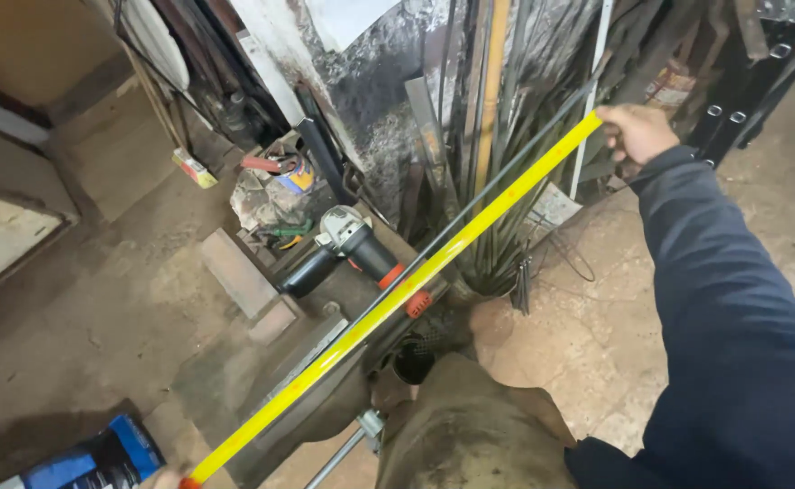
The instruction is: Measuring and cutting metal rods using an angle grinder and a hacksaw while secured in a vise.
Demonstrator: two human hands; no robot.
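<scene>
Yellow tape measure (388,303) stretched diagonally over a thin metal rod (470,204), right hand (637,131) pinching its far end by upright bars, left hand (169,478) barely visible at bottom edge, grip unclear, angle grinder (348,244) on bench beneath.

A long dark navy sleeve (732,317) covers the right arm down to the bare hand (635,132).
</scene>
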